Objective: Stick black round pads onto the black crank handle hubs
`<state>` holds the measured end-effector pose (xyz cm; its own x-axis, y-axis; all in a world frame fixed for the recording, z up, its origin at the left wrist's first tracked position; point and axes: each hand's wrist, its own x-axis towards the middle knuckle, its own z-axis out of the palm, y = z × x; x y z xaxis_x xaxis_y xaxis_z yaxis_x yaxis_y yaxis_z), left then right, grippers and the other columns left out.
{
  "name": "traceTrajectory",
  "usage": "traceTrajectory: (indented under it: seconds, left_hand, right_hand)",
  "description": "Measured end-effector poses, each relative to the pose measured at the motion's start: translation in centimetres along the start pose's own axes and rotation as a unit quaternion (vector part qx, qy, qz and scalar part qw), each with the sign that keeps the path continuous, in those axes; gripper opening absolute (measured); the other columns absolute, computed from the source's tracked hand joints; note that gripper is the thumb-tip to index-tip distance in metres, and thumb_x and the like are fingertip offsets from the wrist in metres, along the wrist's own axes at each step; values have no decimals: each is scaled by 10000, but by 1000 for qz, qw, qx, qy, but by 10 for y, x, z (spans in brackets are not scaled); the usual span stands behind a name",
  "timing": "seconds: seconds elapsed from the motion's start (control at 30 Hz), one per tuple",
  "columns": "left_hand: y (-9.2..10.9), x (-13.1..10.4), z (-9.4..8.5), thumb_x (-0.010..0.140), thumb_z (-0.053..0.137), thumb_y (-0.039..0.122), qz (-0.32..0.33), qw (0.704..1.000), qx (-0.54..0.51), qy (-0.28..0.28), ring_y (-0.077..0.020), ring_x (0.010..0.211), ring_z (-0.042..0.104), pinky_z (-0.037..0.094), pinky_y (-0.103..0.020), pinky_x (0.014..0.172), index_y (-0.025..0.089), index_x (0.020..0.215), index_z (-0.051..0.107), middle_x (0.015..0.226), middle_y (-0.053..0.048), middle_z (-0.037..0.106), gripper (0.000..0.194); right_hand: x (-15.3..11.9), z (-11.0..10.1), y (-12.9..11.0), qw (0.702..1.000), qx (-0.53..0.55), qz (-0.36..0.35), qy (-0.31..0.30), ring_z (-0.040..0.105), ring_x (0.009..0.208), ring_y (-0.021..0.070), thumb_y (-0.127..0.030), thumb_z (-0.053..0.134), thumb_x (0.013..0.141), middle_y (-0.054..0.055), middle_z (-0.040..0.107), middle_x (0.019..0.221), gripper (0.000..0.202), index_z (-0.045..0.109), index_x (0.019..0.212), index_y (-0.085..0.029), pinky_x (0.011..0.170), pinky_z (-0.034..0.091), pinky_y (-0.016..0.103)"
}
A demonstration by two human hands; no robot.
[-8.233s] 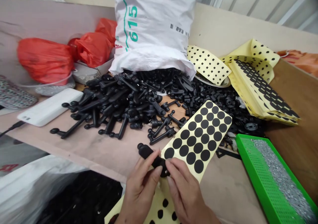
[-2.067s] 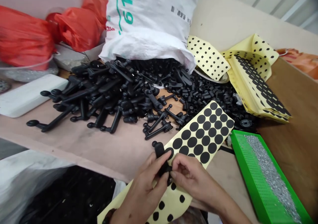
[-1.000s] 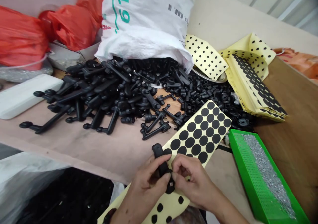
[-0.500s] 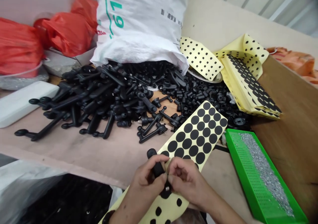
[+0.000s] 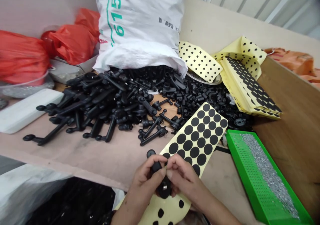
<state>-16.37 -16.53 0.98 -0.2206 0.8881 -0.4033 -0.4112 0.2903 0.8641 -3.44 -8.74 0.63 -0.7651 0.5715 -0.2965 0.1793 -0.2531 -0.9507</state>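
My left hand (image 5: 146,181) is closed round a black plastic arm (image 5: 156,167) with a rounded knob at its upper end. A small shiny metal bit shows at its lower, wider end. Close against it, my right hand (image 5: 183,176) is pinched, thumb and fingertips meeting at the arm's side; what is between them is too small to make out. Under both hands runs a yellow backing sheet (image 5: 200,131) with rows of round black stickers, its lower part curling below my wrists. Behind, a heap of similar black arms (image 5: 100,102) spreads over the table.
A white sack (image 5: 142,25) stands behind the heap, beside small black caps (image 5: 197,97). At right are a green tray (image 5: 246,171) of small metal pieces and a stack of sticker sheets (image 5: 250,85). Red bags (image 5: 72,42) and a white block (image 5: 30,110) lie left.
The view has shifted slightly. Both hands stay together at the black arm, which has turned a little, so more of its wide lower end and metal bit shows.
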Motion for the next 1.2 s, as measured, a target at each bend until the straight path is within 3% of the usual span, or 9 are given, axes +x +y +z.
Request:
traceTrajectory:
  seconds: [0.17,0.3,0.47,0.6,0.73,0.9,1.0,1.2]
  left_hand:
    - [-1,-1,-1,809,589,351,-9,1000,-19,-19,-111,698,541,459,-185,634,257,1052,569,762,37,600,261]
    - [6,-5,-6,710,688,346,-13,999,-45,7,-114,677,534,464,-202,621,252,1043,576,753,39,573,364]
    - [19,-16,-25,647,721,278,-3,996,-4,85,-87,595,481,404,-167,508,257,1047,568,735,53,539,429]
    - [22,-21,-34,667,693,255,26,992,-5,127,-81,590,467,395,-173,538,234,988,558,707,62,511,349]
    - [15,-20,-32,716,651,263,47,993,22,104,-87,611,450,389,-188,564,240,1019,523,735,61,485,329]
    - [3,-24,-35,858,498,376,92,978,169,85,-123,693,445,380,-229,627,288,1115,484,840,31,511,272]
    - [0,-28,-35,870,463,366,80,973,204,74,-124,649,426,375,-239,611,296,1154,467,825,30,510,292]
    - [-4,-28,-29,838,470,277,70,990,123,6,-157,764,513,425,-256,694,285,1156,453,861,16,536,319]
  right_hand:
    - [2,2,3,997,60,-17,37,392,440,56,-407,474,892,-83,415,596,184,463,920,-226,411,351,167]
    - [3,-1,-3,994,96,-37,43,414,458,52,-380,507,879,-70,456,612,179,495,905,-204,469,373,185]
    - [2,-4,-10,997,7,-30,65,446,517,76,-358,529,864,-52,459,601,207,507,759,-180,524,370,206]
    - [0,6,-13,994,-107,-37,0,408,520,87,-390,481,881,-46,436,594,254,497,734,-183,486,307,213]
    - [2,22,-14,976,-203,-55,-56,352,526,82,-362,469,886,-54,403,601,262,440,688,-193,472,256,210]
    - [3,33,-20,943,-318,-83,-44,377,565,94,-283,402,908,-52,394,620,293,304,642,-207,524,274,223]
    - [2,31,-19,954,-288,-75,-41,383,564,98,-291,327,937,-45,394,621,316,293,634,-209,529,299,221]
    - [3,21,-10,994,-110,-7,-28,395,461,86,-417,297,951,-67,383,527,354,388,682,-207,458,315,208]
